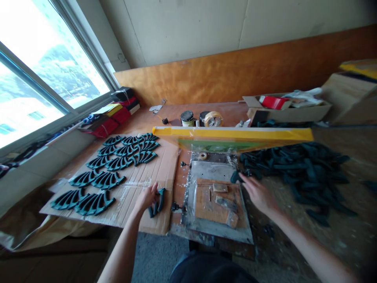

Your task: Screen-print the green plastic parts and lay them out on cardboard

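My left hand [147,197] is over the front right of a cardboard sheet [141,177], its fingers curled together at a small group of dark green curved pieces [160,199], handle-like in shape. It seems to grip one of them, though the fingertips are partly hidden. My right hand [257,192] reaches over the right edge of the work plate and pinches another dark green piece [235,177] between thumb and fingers. Under the screen frame lies a metal plate [216,169] with a brown board [203,210] carrying small wooden blocks and taped bits.
Fan-shaped rows of dark green pieces [96,203] cover the cardboard's left side. A loose heap [297,169] of them lies right. A yellow-edged screen frame [232,133] is tilted up behind the plate. Jars [187,118], a tape roll [213,119] and an open box [306,113] stand behind.
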`<action>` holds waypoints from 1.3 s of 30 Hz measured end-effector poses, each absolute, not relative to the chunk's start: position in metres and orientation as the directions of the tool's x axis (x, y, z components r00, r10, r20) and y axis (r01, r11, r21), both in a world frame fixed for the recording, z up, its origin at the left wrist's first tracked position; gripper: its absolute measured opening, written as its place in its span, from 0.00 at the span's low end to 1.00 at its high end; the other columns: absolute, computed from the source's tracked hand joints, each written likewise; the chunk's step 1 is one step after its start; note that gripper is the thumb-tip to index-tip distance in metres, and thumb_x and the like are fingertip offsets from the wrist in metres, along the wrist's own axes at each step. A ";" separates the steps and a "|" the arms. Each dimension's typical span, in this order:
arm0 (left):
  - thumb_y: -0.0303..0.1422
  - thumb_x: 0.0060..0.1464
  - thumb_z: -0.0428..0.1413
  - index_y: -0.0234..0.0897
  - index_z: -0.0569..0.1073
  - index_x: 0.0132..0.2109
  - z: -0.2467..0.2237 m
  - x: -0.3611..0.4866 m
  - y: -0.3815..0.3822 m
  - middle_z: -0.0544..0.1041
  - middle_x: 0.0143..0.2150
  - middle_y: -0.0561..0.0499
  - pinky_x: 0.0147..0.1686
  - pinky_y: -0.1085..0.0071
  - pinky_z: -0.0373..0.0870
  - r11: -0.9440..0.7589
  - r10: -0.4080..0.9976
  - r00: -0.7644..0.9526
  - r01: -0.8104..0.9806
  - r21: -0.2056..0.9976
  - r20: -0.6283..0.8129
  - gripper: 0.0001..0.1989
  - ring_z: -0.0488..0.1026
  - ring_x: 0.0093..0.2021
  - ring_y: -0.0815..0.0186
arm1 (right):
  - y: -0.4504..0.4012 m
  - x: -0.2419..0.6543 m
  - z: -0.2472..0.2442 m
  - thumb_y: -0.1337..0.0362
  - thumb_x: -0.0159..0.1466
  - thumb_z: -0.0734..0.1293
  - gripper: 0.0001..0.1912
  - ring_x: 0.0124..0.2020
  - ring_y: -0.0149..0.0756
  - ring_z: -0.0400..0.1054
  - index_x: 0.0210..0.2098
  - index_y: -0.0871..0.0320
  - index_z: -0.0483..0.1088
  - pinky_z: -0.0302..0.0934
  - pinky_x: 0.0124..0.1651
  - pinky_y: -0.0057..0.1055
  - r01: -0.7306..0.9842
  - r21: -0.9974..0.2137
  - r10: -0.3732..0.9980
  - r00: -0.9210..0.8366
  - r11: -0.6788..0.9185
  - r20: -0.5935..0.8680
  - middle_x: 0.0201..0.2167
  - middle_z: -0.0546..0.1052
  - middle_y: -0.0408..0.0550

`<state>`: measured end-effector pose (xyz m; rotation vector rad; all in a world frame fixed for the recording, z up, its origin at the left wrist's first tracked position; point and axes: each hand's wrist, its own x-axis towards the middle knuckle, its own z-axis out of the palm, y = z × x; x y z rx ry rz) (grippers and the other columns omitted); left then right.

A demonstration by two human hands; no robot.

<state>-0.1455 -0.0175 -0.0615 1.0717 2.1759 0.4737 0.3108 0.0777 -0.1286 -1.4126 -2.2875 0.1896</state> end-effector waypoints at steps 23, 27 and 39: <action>0.47 0.55 0.51 0.38 0.61 0.64 -0.101 -0.072 -0.054 0.78 0.32 0.51 0.31 0.73 0.66 0.327 0.945 -0.166 0.429 0.842 -0.283 0.33 0.74 0.32 0.64 | 0.092 0.256 -0.045 0.57 0.61 0.67 0.29 0.52 0.45 0.65 0.59 0.59 0.61 0.64 0.51 0.37 0.830 -0.232 0.824 -0.388 0.507 0.412 0.53 0.69 0.56; 0.46 0.57 0.48 0.39 0.62 0.64 -0.113 -0.073 -0.048 0.79 0.35 0.50 0.35 0.72 0.67 0.321 0.946 -0.137 0.505 0.801 -0.293 0.30 0.75 0.35 0.62 | 0.094 0.200 -0.040 0.67 0.59 0.67 0.14 0.44 0.43 0.67 0.45 0.60 0.68 0.63 0.44 0.34 0.801 -0.134 0.808 -0.558 0.584 0.188 0.41 0.73 0.53; 0.48 0.54 0.51 0.38 0.70 0.58 -0.110 -0.069 -0.051 0.77 0.32 0.51 0.30 0.73 0.66 0.394 0.918 -0.210 0.406 0.824 -0.336 0.29 0.72 0.30 0.64 | 0.051 0.233 -0.054 0.77 0.57 0.61 0.10 0.35 0.36 0.65 0.29 0.56 0.69 0.58 0.37 0.30 0.467 -0.246 0.502 -0.858 0.850 0.106 0.28 0.73 0.45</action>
